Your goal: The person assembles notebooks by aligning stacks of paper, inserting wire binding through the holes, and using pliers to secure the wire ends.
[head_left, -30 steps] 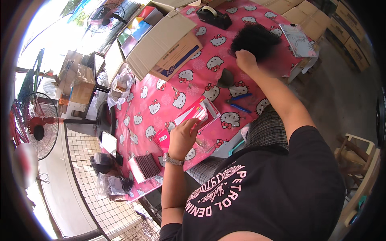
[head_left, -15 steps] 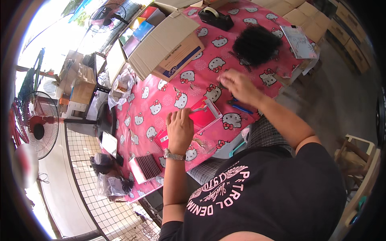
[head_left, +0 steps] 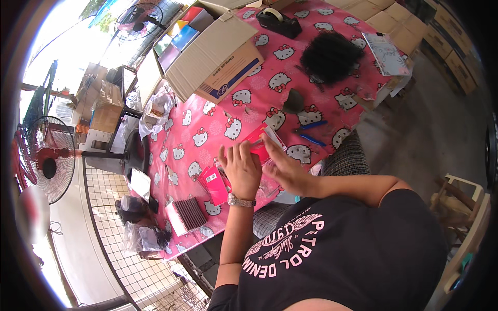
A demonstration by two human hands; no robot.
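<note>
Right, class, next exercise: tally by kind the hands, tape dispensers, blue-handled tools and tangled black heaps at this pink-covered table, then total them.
Hands: 2 (left hand, right hand)
Tape dispenser: 1
Blue-handled tool: 1
Tangled black heap: 1
Total: 5

a red booklet (head_left: 257, 136) with white edges lies slantwise, partly hidden, on the pink tablecloth (head_left: 218, 147).

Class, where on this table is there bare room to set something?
Bare tablecloth shows between the open carton and the left hand; a smaller patch lies between that carton and the black wiry pile. It is crowded around that hand and the right hand, with pink booklets and blue-handled pliers close by.
</note>
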